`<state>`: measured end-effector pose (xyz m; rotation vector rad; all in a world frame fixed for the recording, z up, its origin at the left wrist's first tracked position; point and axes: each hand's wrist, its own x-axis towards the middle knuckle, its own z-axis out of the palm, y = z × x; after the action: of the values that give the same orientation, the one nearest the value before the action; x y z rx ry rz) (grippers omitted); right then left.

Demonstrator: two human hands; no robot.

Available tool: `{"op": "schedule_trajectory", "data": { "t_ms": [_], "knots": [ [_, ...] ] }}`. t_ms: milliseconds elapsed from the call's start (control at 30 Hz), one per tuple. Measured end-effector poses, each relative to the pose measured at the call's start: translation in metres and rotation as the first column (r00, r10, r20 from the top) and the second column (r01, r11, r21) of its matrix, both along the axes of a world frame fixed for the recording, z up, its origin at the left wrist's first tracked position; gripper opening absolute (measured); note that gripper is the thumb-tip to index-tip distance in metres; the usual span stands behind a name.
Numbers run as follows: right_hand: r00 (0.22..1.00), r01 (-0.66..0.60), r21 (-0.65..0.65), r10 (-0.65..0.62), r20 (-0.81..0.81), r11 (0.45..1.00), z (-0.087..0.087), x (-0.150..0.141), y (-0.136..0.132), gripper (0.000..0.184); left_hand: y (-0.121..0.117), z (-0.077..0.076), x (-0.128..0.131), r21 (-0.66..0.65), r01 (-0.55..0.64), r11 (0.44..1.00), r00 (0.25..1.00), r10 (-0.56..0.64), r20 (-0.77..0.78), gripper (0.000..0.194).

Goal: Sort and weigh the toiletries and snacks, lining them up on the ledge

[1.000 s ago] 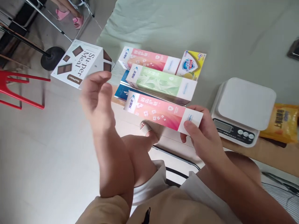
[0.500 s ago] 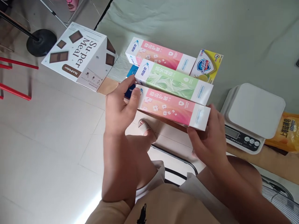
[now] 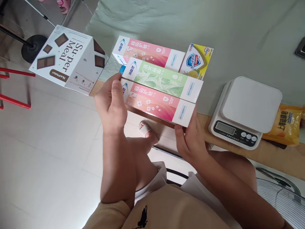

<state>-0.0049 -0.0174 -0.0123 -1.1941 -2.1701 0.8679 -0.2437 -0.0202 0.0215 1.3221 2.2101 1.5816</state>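
I hold a long pink toothpaste box (image 3: pixel 154 103) by both ends at the table's near edge. My left hand (image 3: pixel 111 103) grips its left end, thumb on top. My right hand (image 3: pixel 189 141) is closed on its right end from below. The box lies against a green toothpaste box (image 3: pixel 162 79), and behind that sits a second pink toothpaste box (image 3: pixel 147 55). A blue box (image 3: pixel 122 68) peeks out under their left ends.
A yellow soap box (image 3: pixel 197 61) lies at the right end of the far pink box. A white kitchen scale (image 3: pixel 246 111) and a yellow packet (image 3: pixel 286 124) sit to the right. A white Su-per Meal carton (image 3: pixel 68 58) stands left. The pale green cloth (image 3: pixel 238 38) covers the table.
My left hand came down from the air and took the pink box's left end. Both hands then pushed the box up against the green one.
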Motion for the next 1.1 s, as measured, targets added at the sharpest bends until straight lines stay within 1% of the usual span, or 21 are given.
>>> {"op": "schedule_trajectory", "data": {
  "t_ms": [100,167,233,333,433,500,567,700,800,833,933,967,1033,1100],
  "knots": [
    [1.000,0.027,0.063,-0.027,0.007,0.998,-0.005,-0.002,-0.005,0.085,0.000,0.000,0.001,-0.047,0.041,0.998,0.999,-0.040,0.009,0.073],
    [1.000,0.016,0.067,-0.017,0.014,0.998,-0.006,-0.003,-0.006,0.089,-0.001,-0.002,0.001,-0.042,0.027,0.999,0.999,-0.025,0.035,0.080],
    [1.000,0.005,0.053,-0.006,0.016,0.999,-0.006,-0.003,-0.005,0.092,-0.001,-0.004,0.002,-0.037,0.017,0.999,0.998,-0.015,0.055,0.081],
    [1.000,-0.009,0.037,0.009,-0.003,0.999,-0.005,-0.002,-0.002,0.093,-0.002,-0.007,0.004,-0.053,0.006,0.999,0.999,-0.003,0.039,0.066],
    [1.000,-0.014,0.037,0.015,-0.028,0.999,-0.002,-0.003,0.003,0.091,-0.001,-0.009,0.003,-0.131,-0.048,0.990,0.999,0.044,-0.029,0.043],
    [0.999,-0.011,0.026,0.012,-0.040,1.000,0.001,-0.003,0.005,0.089,-0.001,-0.011,0.002,-0.164,-0.070,0.984,0.997,0.062,-0.055,0.034],
    [0.999,-0.011,0.005,0.012,-0.049,1.000,0.004,-0.004,0.006,0.087,0.000,-0.012,0.001,-0.152,-0.079,0.985,0.996,0.071,-0.058,0.030],
    [0.998,-0.021,-0.008,0.020,-0.057,1.000,0.006,-0.005,0.007,0.085,0.001,-0.013,-0.002,-0.105,-0.076,0.992,0.994,0.068,-0.084,0.029],
    [0.998,-0.020,-0.024,0.019,-0.055,1.000,0.004,-0.004,0.005,0.086,0.000,-0.014,-0.005,-0.080,-0.040,0.996,0.996,0.033,-0.084,0.031],
    [0.998,-0.020,-0.031,0.018,-0.053,0.999,0.004,-0.003,0.004,0.087,-0.001,-0.014,-0.006,-0.050,-0.027,0.998,0.997,0.024,-0.074,0.032],
    [0.999,-0.009,-0.038,0.007,-0.052,0.999,0.003,0.000,0.000,0.089,-0.001,-0.012,-0.008,0.093,0.006,0.996,0.999,-0.001,-0.053,0.034],
    [0.998,0.000,-0.028,-0.002,-0.057,1.000,0.003,0.002,-0.001,0.088,0.000,-0.010,-0.006,0.099,0.043,0.994,0.997,-0.037,-0.062,0.035],
    [0.996,0.030,0.016,-0.028,-0.084,0.999,0.008,0.008,-0.003,0.085,0.006,-0.006,0.001,0.007,0.164,0.986,0.983,-0.163,-0.083,0.040],
    [0.990,0.044,0.106,-0.029,-0.136,0.993,0.015,0.019,-0.002,0.079,0.014,0.001,0.013,-0.107,0.274,0.956,0.955,-0.283,-0.086,0.044]
  ]
}}
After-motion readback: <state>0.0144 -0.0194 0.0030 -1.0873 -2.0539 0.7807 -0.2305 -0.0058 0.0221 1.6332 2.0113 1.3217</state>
